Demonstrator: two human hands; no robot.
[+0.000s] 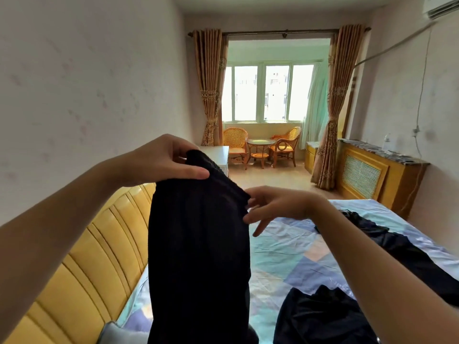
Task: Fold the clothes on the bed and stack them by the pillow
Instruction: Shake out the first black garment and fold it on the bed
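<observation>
A black ribbed garment (198, 256) hangs in front of me over the bed (293, 249), its elastic top edge raised. My left hand (169, 162) pinches that top edge at its left corner. My right hand (275, 207) touches the top edge's right corner with fingers spread, and whether it grips the cloth is unclear. More black clothes lie loose on the patchwork sheet: one pile (320, 319) at the near right, another (397, 249) along the right side. A grey pillow corner (116, 333) shows at the bottom left, by the headboard.
A yellow padded headboard (99, 244) runs along the left. Beyond the bed stand a white cabinet (218, 155), wicker chairs with a small round table (260, 147) by the window, and a wooden radiator cover (372, 175) on the right wall.
</observation>
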